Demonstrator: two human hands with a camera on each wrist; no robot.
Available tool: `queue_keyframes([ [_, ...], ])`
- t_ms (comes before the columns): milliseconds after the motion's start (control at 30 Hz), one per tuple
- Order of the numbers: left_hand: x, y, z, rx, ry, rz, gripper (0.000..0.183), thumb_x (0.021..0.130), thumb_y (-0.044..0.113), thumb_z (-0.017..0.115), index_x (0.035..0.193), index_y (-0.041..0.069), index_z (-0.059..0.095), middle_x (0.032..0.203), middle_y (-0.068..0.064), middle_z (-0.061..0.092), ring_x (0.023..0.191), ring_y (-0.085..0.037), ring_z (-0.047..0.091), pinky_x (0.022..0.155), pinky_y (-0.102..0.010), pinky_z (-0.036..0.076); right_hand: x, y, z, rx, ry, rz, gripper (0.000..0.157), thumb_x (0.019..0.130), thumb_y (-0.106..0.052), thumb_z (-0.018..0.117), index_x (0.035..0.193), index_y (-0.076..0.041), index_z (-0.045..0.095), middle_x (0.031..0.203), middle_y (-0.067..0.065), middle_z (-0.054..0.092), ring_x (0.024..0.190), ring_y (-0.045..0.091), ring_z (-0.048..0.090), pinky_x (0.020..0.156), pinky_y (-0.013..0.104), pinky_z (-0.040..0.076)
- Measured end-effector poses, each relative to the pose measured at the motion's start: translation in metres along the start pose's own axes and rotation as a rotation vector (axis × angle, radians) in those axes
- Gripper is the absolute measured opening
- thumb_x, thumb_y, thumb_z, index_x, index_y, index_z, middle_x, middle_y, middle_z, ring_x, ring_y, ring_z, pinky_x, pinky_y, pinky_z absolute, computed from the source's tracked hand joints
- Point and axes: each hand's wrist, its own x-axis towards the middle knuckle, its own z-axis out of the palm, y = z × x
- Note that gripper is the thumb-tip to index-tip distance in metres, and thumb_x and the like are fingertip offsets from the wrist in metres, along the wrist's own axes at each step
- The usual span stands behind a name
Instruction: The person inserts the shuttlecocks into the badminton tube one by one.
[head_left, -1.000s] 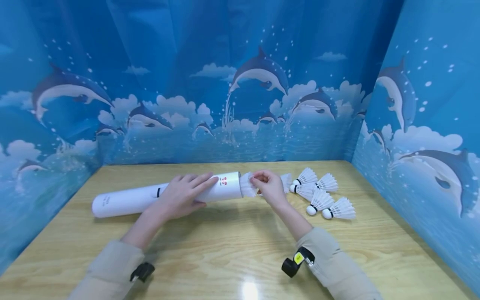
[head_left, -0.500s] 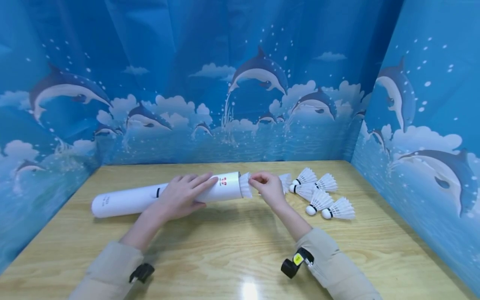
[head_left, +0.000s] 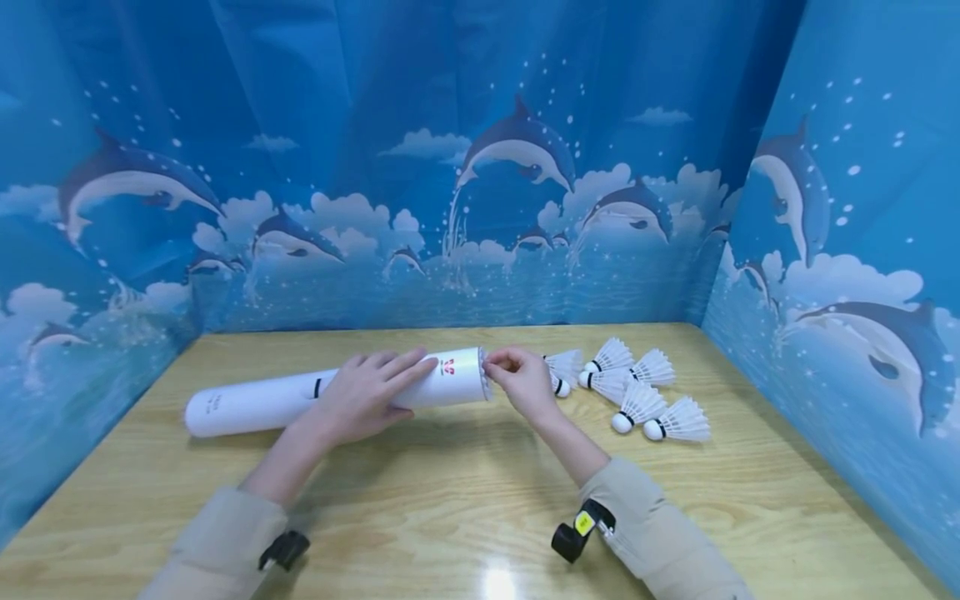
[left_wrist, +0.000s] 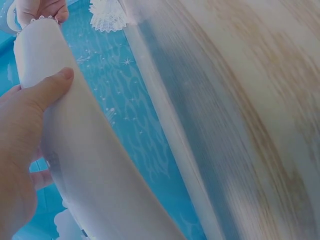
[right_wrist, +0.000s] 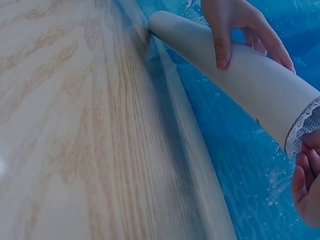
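Note:
A long white shuttlecock tube [head_left: 255,404] lies sideways on the table, a red mark near its right end. My left hand [head_left: 363,392] grips it round the middle, with the thumb on the near side and the fingers over the top. At the tube's mouth, my right hand [head_left: 525,385] pinches the feather skirt of a white shuttlecock [right_wrist: 299,139]. Only the skirt's edge shows at the rim; the rest of this shuttlecock is hidden inside the tube. Just beyond my right hand lies a loose shuttlecock [head_left: 564,367].
Several more white shuttlecocks with black bands, one of them a near shuttlecock [head_left: 678,419], lie in a loose group to the right. The wooden table [head_left: 420,517] ends at a blue dolphin-print backdrop [head_left: 360,167] behind and on the right.
My right hand has moved left, and the shuttlecock has slid into the tube until just its skirt edge shows. The left hand keeps its hold in the same place.

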Motion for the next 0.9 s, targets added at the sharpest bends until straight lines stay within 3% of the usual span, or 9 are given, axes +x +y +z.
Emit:
queue_keyframes([
  [200,0.0028,-0.0003,0.0012,0.000,0.003,0.002,0.086,0.069,0.033,0.082,0.142,0.018,0.039,0.139,-0.008,0.045,0.108,-0.031,0.055,0.083,-0.052,0.048,0.0019,0.0000,0.0007,0.036,-0.003,0.030,0.008,0.081,-0.002,0.068,0.086,0.004,0.068,0.068,0.005,0.063,0.058,0.010,0.053,0.055,0.031,0.053],
  [333,0.0054,-0.0003,0.0022,0.002,0.000,0.002,0.086,0.069,0.034,0.081,0.142,0.018,0.038,0.139,-0.008,0.045,0.108,-0.031,0.054,0.083,-0.052,0.048,0.0005,-0.0046,-0.0003,0.087,-0.003,0.037,0.008,0.081,0.002,0.066,0.087,0.008,0.067,0.069,0.010,0.063,0.060,0.020,0.058,0.061,0.044,0.055],
  [467,0.0056,-0.0005,0.0024,0.008,-0.006,0.000,0.086,0.069,0.034,0.081,0.142,0.019,0.039,0.139,-0.007,0.045,0.108,-0.031,0.054,0.083,-0.051,0.048,0.0008,-0.0043,0.0000,0.080,-0.006,0.048,0.008,0.082,0.001,0.066,0.086,0.007,0.067,0.068,0.009,0.062,0.060,0.018,0.057,0.062,0.044,0.055],
  [533,0.0057,-0.0004,0.0019,0.013,-0.010,0.000,0.086,0.069,0.034,0.081,0.142,0.019,0.038,0.139,-0.007,0.045,0.108,-0.031,0.054,0.083,-0.051,0.048,0.0033,0.0009,0.0009,0.077,-0.002,0.057,0.007,0.082,0.000,0.066,0.086,0.005,0.068,0.068,0.004,0.061,0.059,0.010,0.054,0.062,0.043,0.055],
  [700,0.0060,-0.0004,0.0002,0.016,-0.010,0.003,0.085,0.070,0.036,0.080,0.142,0.018,0.038,0.139,-0.007,0.045,0.109,-0.030,0.054,0.083,-0.050,0.049,0.0032,0.0010,0.0011,0.085,-0.004,0.068,0.007,0.082,0.000,0.067,0.086,0.005,0.068,0.070,0.006,0.062,0.060,0.011,0.054,0.065,0.048,0.054],
  [900,0.0051,-0.0007,0.0001,0.011,-0.003,0.005,0.085,0.069,0.035,0.081,0.142,0.018,0.039,0.139,-0.007,0.046,0.108,-0.030,0.055,0.083,-0.050,0.049,0.0019,0.0017,0.0027,0.111,-0.012,0.084,0.008,0.081,0.001,0.067,0.087,0.007,0.068,0.074,0.010,0.065,0.061,0.013,0.056,0.057,0.035,0.056],
])
